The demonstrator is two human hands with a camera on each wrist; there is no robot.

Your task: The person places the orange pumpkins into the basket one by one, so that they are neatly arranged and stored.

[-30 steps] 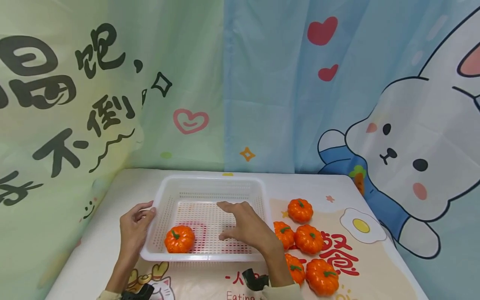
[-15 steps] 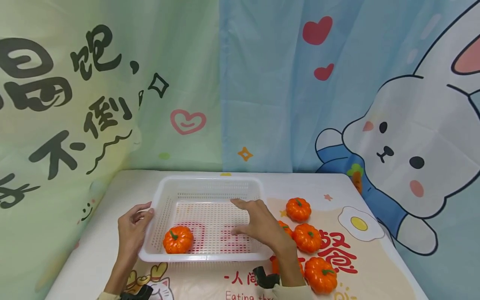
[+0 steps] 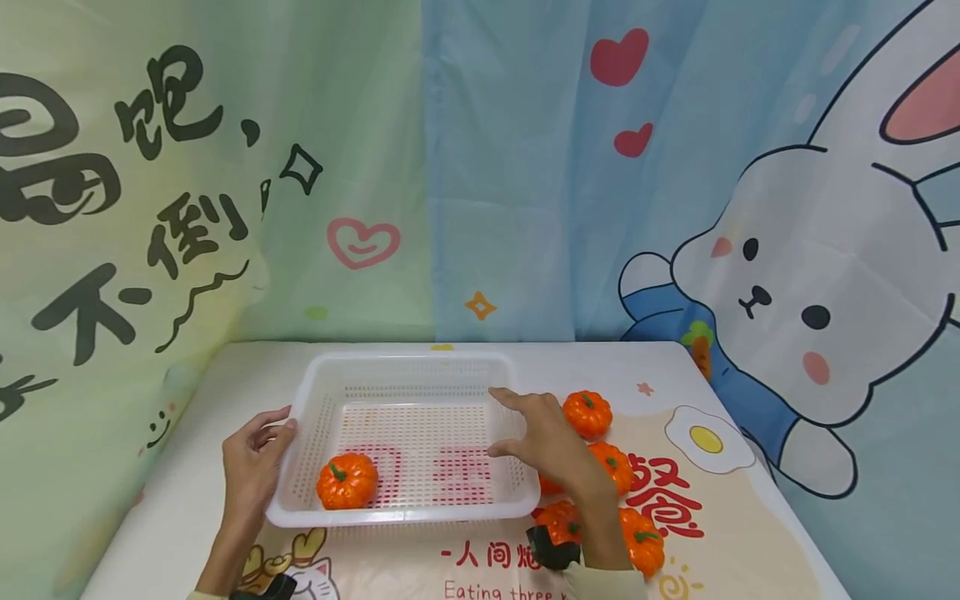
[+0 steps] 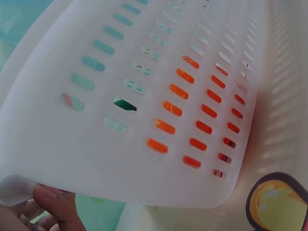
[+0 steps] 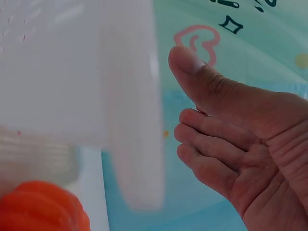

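Note:
A white perforated plastic basket [image 3: 405,516] sits on the table with one orange toy pumpkin [image 3: 347,482] in its front left corner. My left hand [image 3: 253,458] grips the basket's left rim; in the left wrist view the thumb [image 4: 54,204] lies against the rim at the corner. Over the basket's right side hovers my right hand [image 3: 551,442], thumb and fingers spread apart and nothing between them. The right wrist view has this hand [image 5: 240,144] just off the rim [image 5: 132,110], not touching it.
Right of the basket lie several more orange pumpkins [image 3: 587,414], some partly hidden behind the right hand and forearm. They rest on a printed tablecloth [image 3: 712,492]. A patterned curtain [image 3: 502,167] hangs behind the table.
My right hand has moved right, from over the basket's middle to its right rim, now covering more of the loose pumpkins. The left hand keeps its hold; the view has shifted slightly.

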